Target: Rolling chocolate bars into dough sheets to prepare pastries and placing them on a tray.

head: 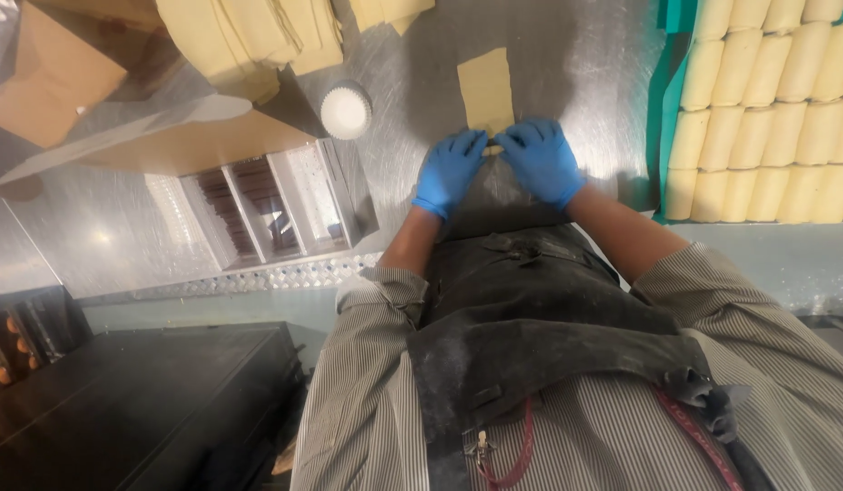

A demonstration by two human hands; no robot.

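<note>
At upper centre of the frame, our left hand (449, 171) and right hand (541, 161) pinch the near end of the dough strip (486, 91), fingers curled shut on it, its long axis running away across the steel worktop (576, 64).

One head-worn view, looking steeply down.
It faces the steel surface (567, 64) from close above the person's own chest.

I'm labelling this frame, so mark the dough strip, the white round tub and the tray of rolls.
dough strip (485, 89), head view, middle of the flat strip.
white round tub (346, 110), head view, centre of its top.
tray of rolls (661, 118), head view, teal left rim.
</note>
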